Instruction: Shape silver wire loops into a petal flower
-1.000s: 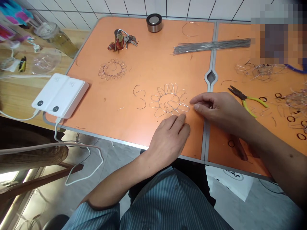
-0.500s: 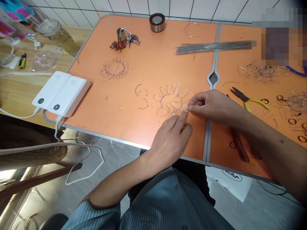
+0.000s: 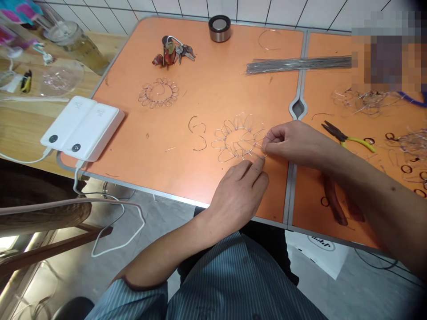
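Observation:
A flower-shaped wire ring with thin looped petals lies flat on the orange table in front of me. My right hand pinches one of its petals at the right side between thumb and fingertips. From below, my left hand reaches to the ring's lower right edge, its index fingertip against the wire close to the right fingertips. Its thumb is hidden beneath the hand. Short curved wire pieces lie left of the ring. Farther left rests a second, smaller looped wire ring.
Yellow-handled pliers lie beyond my right forearm, with a red-handled tool partly under it. A bundle of straight wires, keys and a round tin stand farther back. White power banks sit at left; tangled wire at right.
The view has shifted slightly. My left index fingertip has moved a little right along the ring's edge, and my right hand keeps its pinch on the petal.

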### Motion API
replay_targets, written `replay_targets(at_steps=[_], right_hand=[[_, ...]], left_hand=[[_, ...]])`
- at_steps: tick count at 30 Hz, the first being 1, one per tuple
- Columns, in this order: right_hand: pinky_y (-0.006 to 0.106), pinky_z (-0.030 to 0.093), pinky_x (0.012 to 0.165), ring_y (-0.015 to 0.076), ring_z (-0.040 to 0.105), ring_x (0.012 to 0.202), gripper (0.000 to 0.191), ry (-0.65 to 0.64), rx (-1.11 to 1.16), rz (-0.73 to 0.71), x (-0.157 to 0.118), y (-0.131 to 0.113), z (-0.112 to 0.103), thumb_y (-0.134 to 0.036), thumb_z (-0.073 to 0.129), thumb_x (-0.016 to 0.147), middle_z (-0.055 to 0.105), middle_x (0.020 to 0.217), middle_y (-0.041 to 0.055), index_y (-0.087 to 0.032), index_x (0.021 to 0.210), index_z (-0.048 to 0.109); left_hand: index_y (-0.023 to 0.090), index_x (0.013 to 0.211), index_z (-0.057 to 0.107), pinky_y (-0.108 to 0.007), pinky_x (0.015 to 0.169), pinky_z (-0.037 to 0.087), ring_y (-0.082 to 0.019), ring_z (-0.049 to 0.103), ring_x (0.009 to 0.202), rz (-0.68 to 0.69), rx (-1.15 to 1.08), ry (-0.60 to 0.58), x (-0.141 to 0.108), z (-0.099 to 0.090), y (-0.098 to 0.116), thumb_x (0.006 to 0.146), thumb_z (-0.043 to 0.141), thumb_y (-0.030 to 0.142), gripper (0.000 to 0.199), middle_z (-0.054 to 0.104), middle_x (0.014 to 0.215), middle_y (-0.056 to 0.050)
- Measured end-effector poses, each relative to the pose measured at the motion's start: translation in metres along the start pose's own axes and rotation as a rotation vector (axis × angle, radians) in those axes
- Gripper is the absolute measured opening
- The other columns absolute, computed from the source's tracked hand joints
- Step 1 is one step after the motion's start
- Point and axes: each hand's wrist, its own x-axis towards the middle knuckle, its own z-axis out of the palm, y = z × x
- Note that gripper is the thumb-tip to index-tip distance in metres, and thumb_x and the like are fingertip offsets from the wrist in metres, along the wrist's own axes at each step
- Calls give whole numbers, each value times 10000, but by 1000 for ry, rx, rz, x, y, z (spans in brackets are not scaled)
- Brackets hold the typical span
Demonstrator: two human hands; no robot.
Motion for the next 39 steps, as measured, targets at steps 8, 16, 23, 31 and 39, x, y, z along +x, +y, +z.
replay_targets(at_steps=[8,16,23,31,39], right_hand=[[409,385,636,224,577,683,275,-24,61,-65,7,12,1,-328,913,863,661,662,38,-275,655,741],[420,355,658,197,484,662,374,-35,68,-32,6,12,-1,-354,943,868,573,659,30,-266,615,682],[372,247,543,156,359,588,479,-75,39,-69,4,15,-2,-437,888,895,442,593,7,-269,570,579],[401,288,638,161,400,626,497,-122,44,62,-9,8,-6,-285,878,954,514,643,5,-248,561,576],[376,333,615,168,448,636,548,-156,200,-5,-13,25,-5,-613,918,969,595,655,8,-269,608,691]], left_hand=[[158,1226,785,-449,1029,657,-302,731,1239,-1,9,27,0,0,0,1150,654,94,164,751,1715,-186],[153,1225,782,-452,1045,659,-305,727,1237,-10,1,27,-1,-1,0,1134,640,69,188,752,1708,-205],[150,1230,787,-454,1035,661,-309,740,1247,-6,7,47,0,0,0,1141,651,88,174,768,1691,-194],[160,1275,810,-424,999,652,-282,757,1250,2,26,80,-6,-2,2,1162,622,78,233,790,1653,-177],[175,1231,814,-412,974,634,-276,753,1234,8,50,81,-6,0,2,1150,649,75,210,802,1640,-155]])
